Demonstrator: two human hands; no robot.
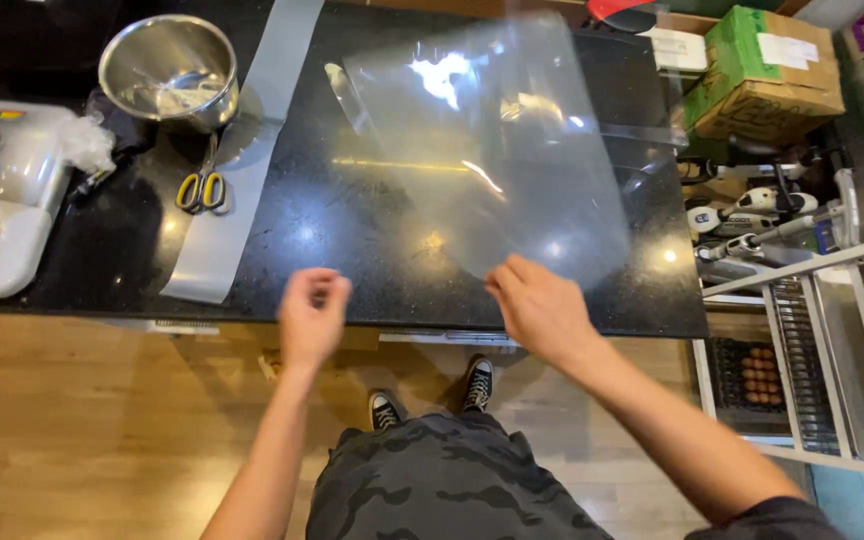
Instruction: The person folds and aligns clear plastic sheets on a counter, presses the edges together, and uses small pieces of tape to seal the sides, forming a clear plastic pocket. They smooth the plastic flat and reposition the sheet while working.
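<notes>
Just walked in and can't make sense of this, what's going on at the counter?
A person stands at a black counter and holds a large clear plastic sheet over it. The right hand pinches the sheet's near edge; the left hand is closed just in front of the counter's edge, and whether it grips the sheet cannot be told. To the left lie a grey strip, yellow-handled scissors and a metal bowl.
</notes>
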